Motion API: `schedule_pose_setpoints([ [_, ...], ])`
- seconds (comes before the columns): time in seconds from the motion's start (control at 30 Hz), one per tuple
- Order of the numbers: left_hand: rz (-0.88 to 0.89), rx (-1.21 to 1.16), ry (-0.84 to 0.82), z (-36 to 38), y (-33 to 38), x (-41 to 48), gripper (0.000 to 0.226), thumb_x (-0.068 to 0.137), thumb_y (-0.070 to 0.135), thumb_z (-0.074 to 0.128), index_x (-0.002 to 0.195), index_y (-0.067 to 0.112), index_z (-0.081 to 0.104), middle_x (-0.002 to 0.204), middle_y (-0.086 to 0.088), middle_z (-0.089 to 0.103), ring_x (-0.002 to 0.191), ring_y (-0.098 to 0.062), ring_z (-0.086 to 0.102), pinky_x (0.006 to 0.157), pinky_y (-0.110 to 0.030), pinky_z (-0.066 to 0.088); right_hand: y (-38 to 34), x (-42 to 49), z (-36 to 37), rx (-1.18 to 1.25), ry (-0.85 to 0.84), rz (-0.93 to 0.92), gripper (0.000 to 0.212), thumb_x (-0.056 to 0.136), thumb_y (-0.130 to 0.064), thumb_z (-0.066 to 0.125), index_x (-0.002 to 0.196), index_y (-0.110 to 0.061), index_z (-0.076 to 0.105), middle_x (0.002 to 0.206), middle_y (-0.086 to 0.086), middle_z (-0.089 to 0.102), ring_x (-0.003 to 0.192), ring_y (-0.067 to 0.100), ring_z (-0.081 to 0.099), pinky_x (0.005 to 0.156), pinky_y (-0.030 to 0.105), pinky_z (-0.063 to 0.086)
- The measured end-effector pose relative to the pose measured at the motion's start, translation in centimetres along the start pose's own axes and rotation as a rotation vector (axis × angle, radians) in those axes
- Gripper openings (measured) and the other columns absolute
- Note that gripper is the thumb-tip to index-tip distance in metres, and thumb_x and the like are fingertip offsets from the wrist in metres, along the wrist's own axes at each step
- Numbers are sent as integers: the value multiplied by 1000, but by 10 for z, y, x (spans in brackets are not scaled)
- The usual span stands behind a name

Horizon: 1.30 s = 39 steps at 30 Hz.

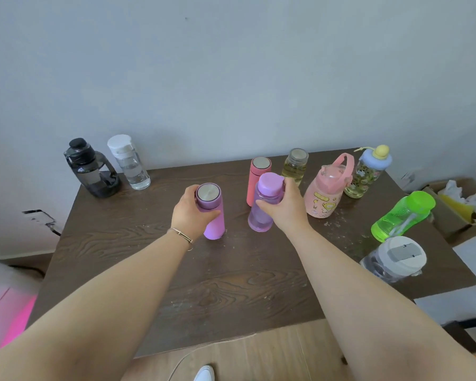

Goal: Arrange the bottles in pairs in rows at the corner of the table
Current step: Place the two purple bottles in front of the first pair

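Note:
My left hand (190, 213) grips a matte purple flask (213, 215) with a steel top, standing mid-table. My right hand (283, 207) grips a translucent purple bottle (261, 213) with a purple cap, just to its right. At the far left corner a black jug (94, 171) and a clear bottle with a white cap (129, 163) stand as a pair. Behind my right hand stand a coral flask (256, 174) and a yellowish glass jar (296, 166).
On the right of the dark wooden table (149, 257) stand a pink handled bottle (326, 191), a cartoon bottle with a blue lid (368, 171), a green bottle (401, 215) and a clear bottle with a white lid (393, 259). A cardboard box (456, 215) sits past the right edge.

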<state>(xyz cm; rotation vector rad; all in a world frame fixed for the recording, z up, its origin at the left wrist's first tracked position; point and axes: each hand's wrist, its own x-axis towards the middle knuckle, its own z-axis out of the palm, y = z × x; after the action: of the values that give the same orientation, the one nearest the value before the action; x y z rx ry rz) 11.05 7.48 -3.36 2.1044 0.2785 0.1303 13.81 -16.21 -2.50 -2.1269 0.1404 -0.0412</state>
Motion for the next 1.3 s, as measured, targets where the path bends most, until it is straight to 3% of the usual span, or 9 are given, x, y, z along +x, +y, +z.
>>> schedule_pose_setpoints([
  [0.13,-39,-19,90,-27,2,-15,66,67,22,81,124,30,50,112,12,63,102,-11,59,82,-24,45,-25,0,10,11,-63,-63,74,84,-18,93,146,-13,52,146,5,62,131,26,62,104,38,51],
  [0.27,-75,-20,160,-60,-1,-29,65,67,24,81,124,31,50,111,13,63,103,-12,60,84,-27,48,-50,-3,26,24,-130,-106,69,87,-21,91,144,-13,53,139,0,63,126,25,62,98,34,49],
  [0.5,-129,-3,293,-129,-20,-45,64,67,25,81,122,34,49,108,16,62,99,-11,60,78,-24,44,-92,-14,79,43,-237,-166,69,88,-23,90,146,-15,53,148,3,62,133,29,62,107,44,56],
  [0.73,-183,22,386,-191,-57,-40,62,68,24,79,122,30,50,108,13,63,98,-14,60,76,-24,43,-132,-18,136,37,-296,-203,69,87,-22,91,145,-15,54,148,3,62,133,29,63,106,43,56],
  [1.13,-179,6,315,-265,-116,40,63,68,23,80,122,30,48,110,12,63,97,-14,60,76,-25,43,-180,8,232,15,-254,-141,73,85,-21,94,145,-16,53,148,4,62,134,29,63,109,45,57],
  [1.3,-178,-18,241,-278,-149,78,61,67,22,80,119,31,49,109,9,63,97,-14,61,75,-25,44,-186,17,279,15,-237,-92,71,85,-19,93,144,-14,54,148,5,62,133,28,62,102,36,53],
])
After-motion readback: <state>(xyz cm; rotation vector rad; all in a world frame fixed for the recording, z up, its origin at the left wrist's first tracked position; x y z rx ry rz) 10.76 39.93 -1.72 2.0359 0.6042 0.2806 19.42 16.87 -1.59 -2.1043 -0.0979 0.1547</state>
